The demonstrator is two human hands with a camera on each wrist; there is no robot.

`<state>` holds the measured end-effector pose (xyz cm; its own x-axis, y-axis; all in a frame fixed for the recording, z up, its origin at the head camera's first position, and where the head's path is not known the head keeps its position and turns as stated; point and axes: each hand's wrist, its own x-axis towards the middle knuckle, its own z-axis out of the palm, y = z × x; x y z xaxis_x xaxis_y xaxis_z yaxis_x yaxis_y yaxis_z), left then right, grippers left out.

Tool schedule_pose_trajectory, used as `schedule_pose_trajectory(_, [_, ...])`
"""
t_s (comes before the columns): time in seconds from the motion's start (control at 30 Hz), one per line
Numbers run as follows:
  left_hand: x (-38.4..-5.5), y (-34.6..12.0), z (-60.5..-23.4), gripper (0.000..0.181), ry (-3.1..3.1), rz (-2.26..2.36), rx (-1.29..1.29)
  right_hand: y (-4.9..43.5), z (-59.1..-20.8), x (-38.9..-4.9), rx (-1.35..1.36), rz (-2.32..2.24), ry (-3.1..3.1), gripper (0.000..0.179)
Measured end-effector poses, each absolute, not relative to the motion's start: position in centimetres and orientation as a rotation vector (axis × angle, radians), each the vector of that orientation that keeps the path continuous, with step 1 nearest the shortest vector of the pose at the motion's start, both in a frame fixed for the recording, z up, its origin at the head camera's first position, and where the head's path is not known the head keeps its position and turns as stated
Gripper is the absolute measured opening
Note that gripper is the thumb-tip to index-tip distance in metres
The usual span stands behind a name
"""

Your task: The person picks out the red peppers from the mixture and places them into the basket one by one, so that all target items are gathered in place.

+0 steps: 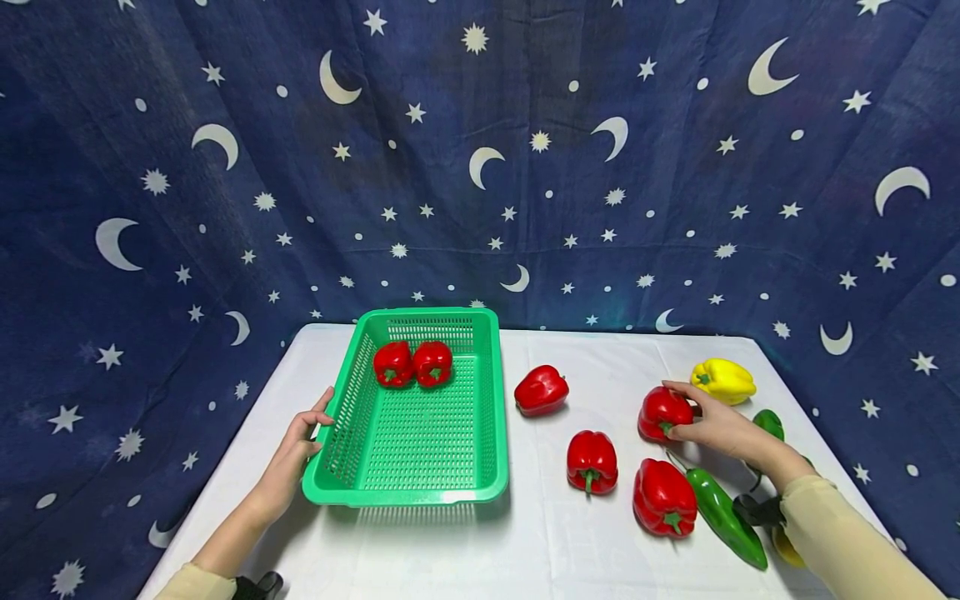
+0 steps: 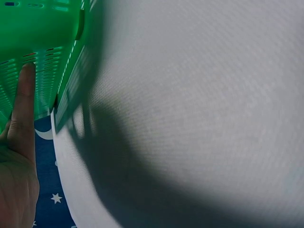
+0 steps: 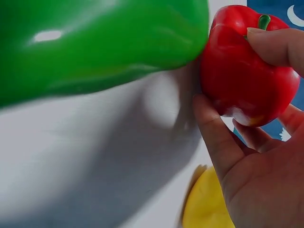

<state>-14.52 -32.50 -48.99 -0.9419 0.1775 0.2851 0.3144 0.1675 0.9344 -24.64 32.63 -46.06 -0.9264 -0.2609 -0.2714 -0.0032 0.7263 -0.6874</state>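
Note:
My right hand (image 1: 718, 427) holds a red bell pepper (image 1: 664, 412) on the right side of the table, thumb by its green stem and fingers around the far side. The right wrist view shows the same red pepper (image 3: 247, 71) between thumb and fingers. At the left, my left hand (image 1: 288, 461) touches the left side of a green plastic basket (image 1: 501, 408). One straight finger (image 2: 23, 109) lies along the basket's outer wall in the left wrist view. Two red bell peppers (image 1: 412, 364) sit inside the basket near its back.
Red peppers lie between basket and right hand: one tipped over (image 1: 542, 391), another (image 1: 592, 461) and a larger one (image 1: 665, 497). A long green pepper (image 1: 727, 518) is under the right wrist. Behind that hand lies a yellow pepper (image 1: 723, 381); a dark green one (image 1: 768, 423) is partly hidden.

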Motion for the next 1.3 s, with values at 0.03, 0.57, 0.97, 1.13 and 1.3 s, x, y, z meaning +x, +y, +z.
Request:
schedule_pose_trajectory(0.03, [-14.5, -32.5, -49.0, 0.034, -2.315, -1.894, -0.488, 32.6, -45.9, -24.7, -0.219, -1.019, 2.594, 0.096])
schedule_pose_trajectory(0.57, [-14.3, -32.2, -48.6, 0.033, -2.326, -1.881, -0.478, 30.9, -43.1, -25.8, -0.385, -1.074, 2.652, 0.088])
schedule_pose_trajectory(0.97, [-14.3, -32.1, -48.5, 0.033, -2.330, -1.883, -0.464, 28.5, -41.7, -26.6, -0.491, -1.119, 2.621, 0.085])
schedule_pose_trajectory(1.13, [-14.2, -32.2, -48.5, 0.033, -2.330, -1.876, -0.470, 27.6, -41.2, -26.7, -0.520, -1.135, 2.609, 0.085])
schedule_pose_trajectory(1.3, [-14.3, -32.2, -48.5, 0.033, -2.333, -1.877, -0.473, 26.6, -40.6, -26.9, -0.550, -1.144, 2.599, 0.084])
